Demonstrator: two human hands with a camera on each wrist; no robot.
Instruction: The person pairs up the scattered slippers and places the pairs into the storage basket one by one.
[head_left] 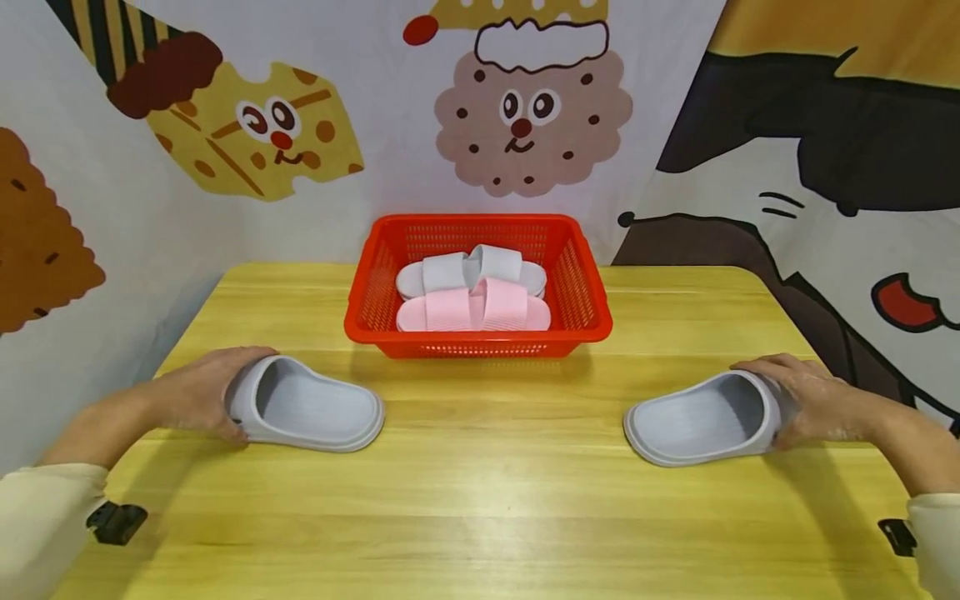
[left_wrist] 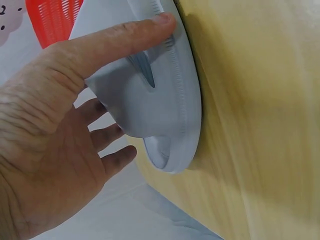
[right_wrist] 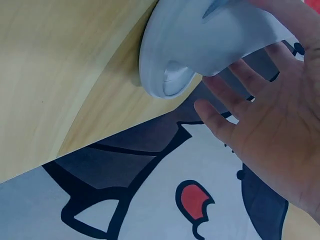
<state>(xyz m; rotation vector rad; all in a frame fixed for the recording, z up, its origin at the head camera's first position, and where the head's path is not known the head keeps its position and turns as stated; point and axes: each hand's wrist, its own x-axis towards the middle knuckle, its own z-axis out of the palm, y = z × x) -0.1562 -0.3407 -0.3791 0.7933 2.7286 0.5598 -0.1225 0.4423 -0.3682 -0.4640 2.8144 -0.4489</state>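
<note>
On the left of the table, a grey slipper (head_left: 322, 412) lies with its heel end pointing right. My left hand (head_left: 198, 396) grips its covered toe end. In the left wrist view the thumb (left_wrist: 135, 37) presses along the slipper's side near the sole, and the other fingers reach over the far side of the upper. A matching grey slipper (head_left: 686, 425) is on the right, heel end pointing left. My right hand (head_left: 825, 400) holds that one by the toe end, fingers (right_wrist: 220, 92) spread around the upper; the thumb tip is out of frame in the right wrist view.
A red plastic basket (head_left: 585, 333) stands at the back middle of the wooden table (head_left: 480, 500). Inside it lie pink slippers (head_left: 506, 308) in front of white slippers (head_left: 495, 262). A cartoon-printed cloth (head_left: 397, 125) hangs behind the table and along its sides.
</note>
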